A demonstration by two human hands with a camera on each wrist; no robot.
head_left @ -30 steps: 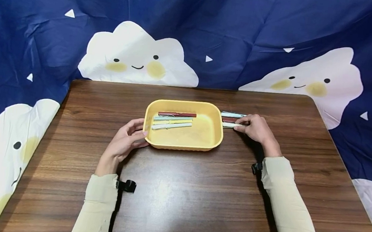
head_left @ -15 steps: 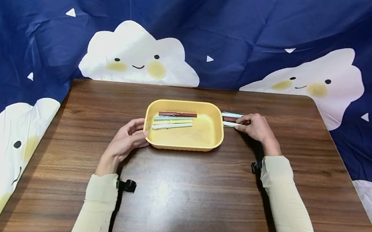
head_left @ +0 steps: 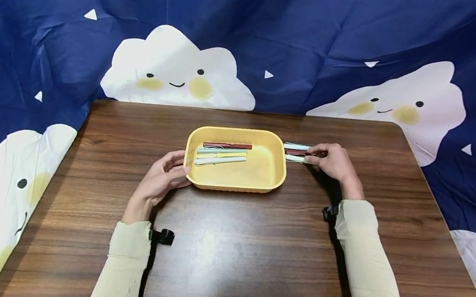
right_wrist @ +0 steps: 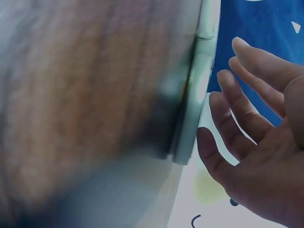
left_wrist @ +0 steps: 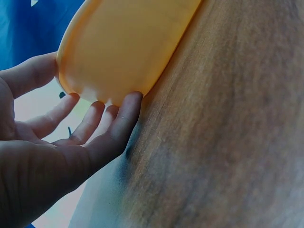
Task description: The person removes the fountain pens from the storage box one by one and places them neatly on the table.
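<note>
A yellow plastic tray (head_left: pixel 257 171) stands near the middle of the table. Inside, side by side toward its left end, lie a dark red pen (head_left: pixel 227 145), a pale green pen (head_left: pixel 226 152), a yellow pen (head_left: pixel 221 156) and a whitish pen (head_left: pixel 221 161). My left hand (head_left: pixel 161 176) holds the tray's left end, fingertips against the outer wall (left_wrist: pixel 114 61). Just right of the tray lie a light blue pen (head_left: pixel 296 147), a dark red pen (head_left: pixel 294 152) and a pale green pen (head_left: pixel 295 159). My right hand (head_left: pixel 334 162) is beside their right ends, its fingers (right_wrist: pixel 232 88) parted from the pale green pen.
The brown wooden table (head_left: pixel 228 244) ends at a back edge not far behind the tray. Behind it hangs a dark blue cloth (head_left: pixel 293 38) with smiling clouds. Each wrist wears a small black camera (head_left: pixel 165 237).
My right hand has drawn back slightly to the right from the pale green pen, which it was pinching, and its fingers have come off it. The left hand and the tray have stayed put.
</note>
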